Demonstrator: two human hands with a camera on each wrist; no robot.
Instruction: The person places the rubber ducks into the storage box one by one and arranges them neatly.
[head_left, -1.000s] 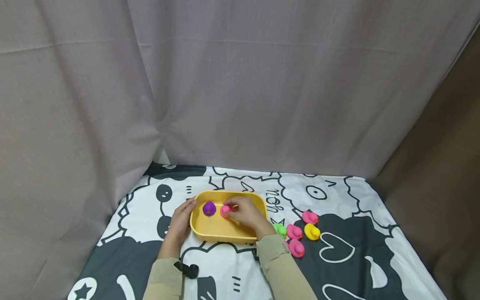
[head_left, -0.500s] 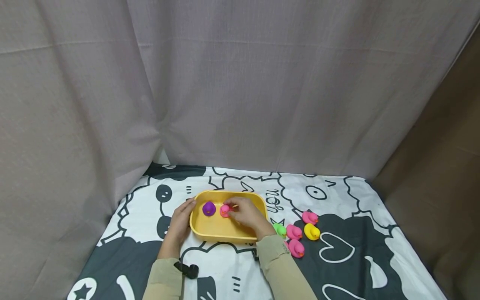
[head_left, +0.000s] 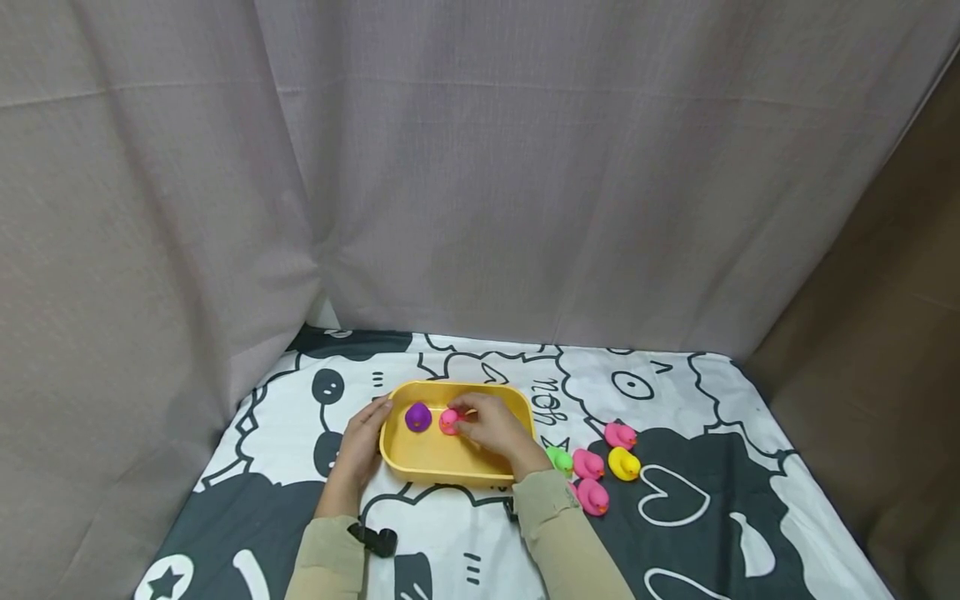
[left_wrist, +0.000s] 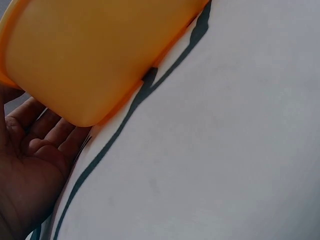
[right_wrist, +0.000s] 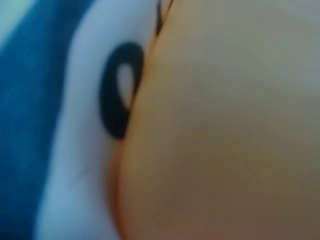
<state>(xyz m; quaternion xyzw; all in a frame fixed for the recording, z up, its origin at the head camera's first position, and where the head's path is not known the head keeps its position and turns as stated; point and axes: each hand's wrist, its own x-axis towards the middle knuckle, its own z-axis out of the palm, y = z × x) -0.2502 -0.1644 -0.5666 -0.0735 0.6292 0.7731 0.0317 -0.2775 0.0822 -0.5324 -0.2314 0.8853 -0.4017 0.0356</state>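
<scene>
A small pink rubber duck (head_left: 449, 422) sits inside the yellow tray (head_left: 435, 460), toward the tray's far side and roughly at its middle. It is bright pink, rounded and glossy; its beak is too small to make out here. The right hand (head_left: 491, 431) reaches over the tray's right edge, and its thumb and fingertips curl in around the duck, pinching it from the right. Just to the left of the pink duck, in the same tray, stands a purple duck (head_left: 417, 417) with a small orange spot at its front; the two are close together, though whether they touch cannot be told.

The left hand (head_left: 363, 443) lies against the tray's left outer wall, fingers straight and loosely together, thumb up near the rim; the left wrist view shows the palm (left_wrist: 30, 165) open beside the tray's rounded corner (left_wrist: 85, 85).

The tray rests on a black-and-white cartoon-print cloth (head_left: 675, 400), left of its centre. Right of the tray on the cloth lie a green duck (head_left: 559, 459), three pink ducks (head_left: 589, 464) and a yellow duck (head_left: 623, 463).
</scene>
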